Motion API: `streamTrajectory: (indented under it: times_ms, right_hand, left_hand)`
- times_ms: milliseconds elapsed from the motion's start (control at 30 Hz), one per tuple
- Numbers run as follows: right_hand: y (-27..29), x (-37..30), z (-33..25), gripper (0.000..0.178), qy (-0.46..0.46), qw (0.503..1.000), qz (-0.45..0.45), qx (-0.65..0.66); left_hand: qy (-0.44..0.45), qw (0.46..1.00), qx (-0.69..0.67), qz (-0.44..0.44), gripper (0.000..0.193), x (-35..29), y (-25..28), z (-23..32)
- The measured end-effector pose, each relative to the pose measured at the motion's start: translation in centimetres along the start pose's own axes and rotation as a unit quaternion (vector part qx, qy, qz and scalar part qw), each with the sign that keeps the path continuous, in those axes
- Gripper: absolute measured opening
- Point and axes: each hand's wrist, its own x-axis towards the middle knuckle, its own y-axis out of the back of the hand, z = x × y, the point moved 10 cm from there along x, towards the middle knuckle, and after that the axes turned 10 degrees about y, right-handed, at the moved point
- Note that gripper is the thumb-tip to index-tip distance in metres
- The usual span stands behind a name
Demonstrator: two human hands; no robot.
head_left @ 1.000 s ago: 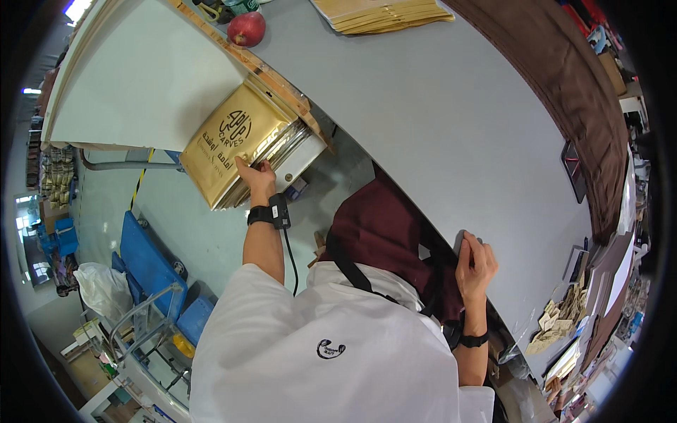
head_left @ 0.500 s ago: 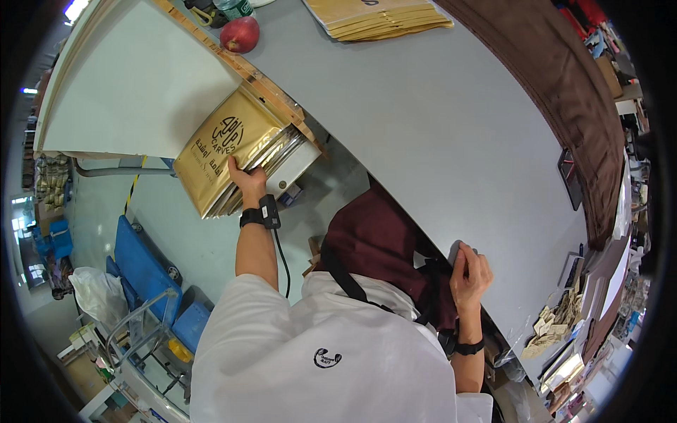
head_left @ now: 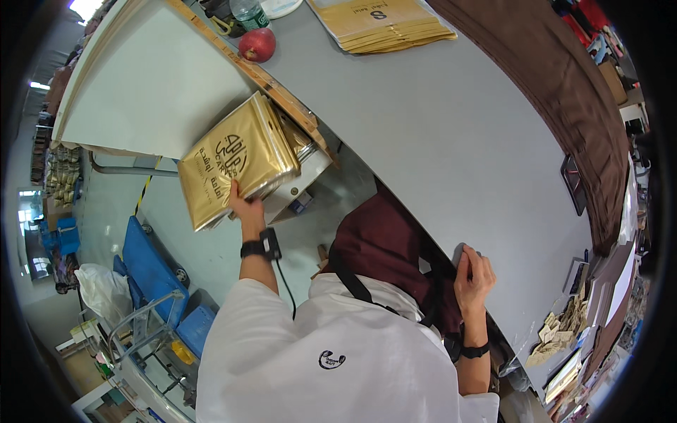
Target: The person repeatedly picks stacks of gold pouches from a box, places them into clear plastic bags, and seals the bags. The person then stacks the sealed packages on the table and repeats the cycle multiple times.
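My left hand (head_left: 247,209) is closed on the near edge of a stack of shiny gold packaging bags (head_left: 229,151) with dark print, its thumb lying on top. The stack is tilted, beside the table's wooden edge. Under its right side, more gold bags (head_left: 305,149) show in a white box (head_left: 305,185), partly covered. My right hand (head_left: 474,280) rests at the near edge of the grey table (head_left: 423,134) with fingers curled. A small grey shape (head_left: 458,252) shows at its fingertips; what it is, I cannot make out.
On the table's far side lie a pile of gold bags (head_left: 384,28), a red apple (head_left: 257,45) and a bottle (head_left: 248,13). Brown cloth (head_left: 543,92) and a phone (head_left: 574,185) are at the right. A blue trolley (head_left: 154,264) stands on the floor at the left.
My left hand has drawn the gold stack up and away from the bags in the box, tilting it. The view has shifted slightly. My right hand stays at the table edge.
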Motion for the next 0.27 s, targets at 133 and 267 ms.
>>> streamTrajectory:
  times_ms: [133, 267]
  right_hand:
    - [-0.5, 1.4, -0.3, 0.013, -0.066, 0.992, -0.053, 0.089]
    - [-1.2, 5.8, -3.5, 0.013, -0.072, 0.972, -0.092, 0.202]
  left_hand:
    - [0.024, 0.996, -0.042, -0.073, 0.045, -8.9, 2.0, 2.8]
    - [0.026, 0.987, 0.019, -0.156, 0.063, -14.3, 3.0, 4.0]
